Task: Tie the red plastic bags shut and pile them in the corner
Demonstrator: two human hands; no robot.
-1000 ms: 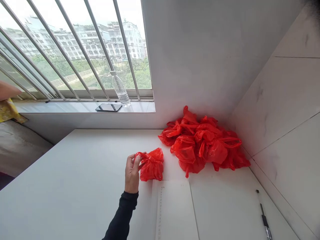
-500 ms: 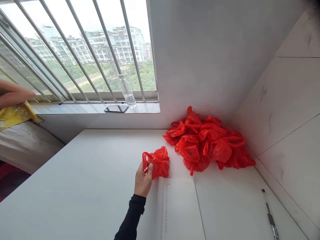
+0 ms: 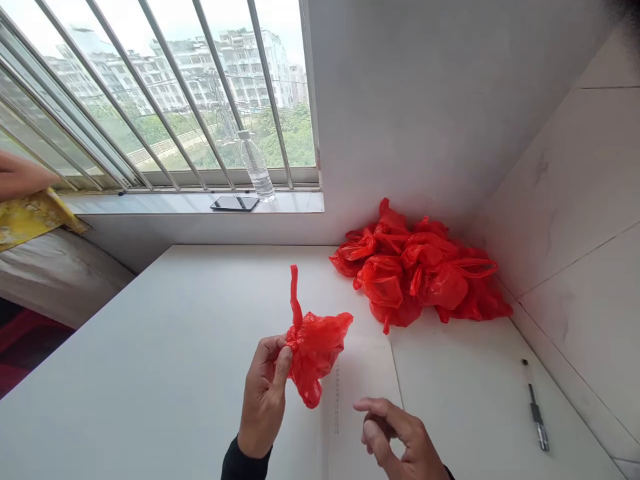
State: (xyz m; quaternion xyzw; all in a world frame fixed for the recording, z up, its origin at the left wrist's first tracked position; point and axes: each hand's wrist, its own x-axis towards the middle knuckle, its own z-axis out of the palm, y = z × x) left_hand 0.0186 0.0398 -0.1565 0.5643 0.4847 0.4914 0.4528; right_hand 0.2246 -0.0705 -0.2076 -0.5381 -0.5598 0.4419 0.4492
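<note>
Pinched between the thumb and fingers of my left hand [image 3: 266, 393] is a red plastic bag [image 3: 320, 350], gathered at its neck with one handle loop sticking up. The bag is raised above the white table, over the edge of an open notebook [image 3: 367, 373]. To the right of it, my right hand [image 3: 403, 437] hovers over the notebook's lower part with fingers apart and nothing in them. A heap of red plastic bags [image 3: 415, 273] lies against the wall behind, apart from both hands.
A pen [image 3: 536, 413] lies on the table [image 3: 165, 347] at the right, near the tiled wall. On the windowsill stand a water bottle [image 3: 257, 170] and a flat phone [image 3: 234, 203]. Another person's arm [image 3: 25, 179] shows at the left edge, by a yellow cloth [image 3: 35, 217].
My left hand has lifted the red bag off the table and drawn it nearer, turning it. My right hand has come into view from below. The view has tilted slightly downward.
</note>
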